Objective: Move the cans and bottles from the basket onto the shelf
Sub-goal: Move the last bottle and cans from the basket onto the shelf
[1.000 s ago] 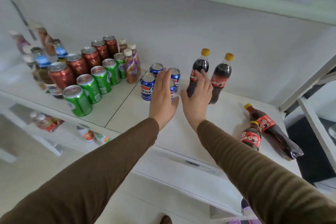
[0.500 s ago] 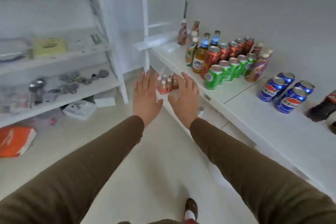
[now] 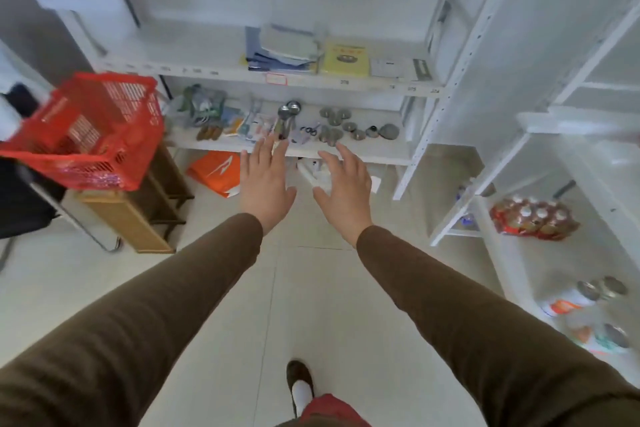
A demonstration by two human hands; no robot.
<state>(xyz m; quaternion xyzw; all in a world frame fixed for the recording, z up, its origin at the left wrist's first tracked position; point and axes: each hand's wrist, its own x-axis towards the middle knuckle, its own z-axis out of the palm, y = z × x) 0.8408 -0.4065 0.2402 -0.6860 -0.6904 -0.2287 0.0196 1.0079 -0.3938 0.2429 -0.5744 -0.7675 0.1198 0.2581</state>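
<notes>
I see a big white rack (image 3: pixel 311 87) across the room, full of papers, spoons and small bits. It is not the drinks shelf. A second white shelf unit (image 3: pixel 519 253) runs down my right side, with a red pack of small bottles (image 3: pixel 533 220) on a low level and some cans (image 3: pixel 602 288) lower down.

Next in size is the red basket (image 3: pixel 83 135), the thing I need. It sits up on a wooden stand (image 3: pixel 138 211) at the far left, tilted a little in my view. It is well apart from both hands. The picture is blurry there, so I cannot tell what is inside it (maybe something shiny at the bottom, but I would only be guessing).

Then my two arms in brown sleeves reach out in front. My left hand (image 3: pixel 265 180) is flat with fingers spread wide, holding nothing. My right hand (image 3: pixel 344 185) is spread too, fingers a bit bent, also holding nothing. They hang side by side over the floor.

I think the step now is going to the basket for more drinks. What could go wrong? The basket sits on a narrow stand, so a hard grab could tip it. The blur tells me my view is swinging fast, so I could miss the rim or bump the black chair (image 3: pixel 20 198) beside it.
</notes>
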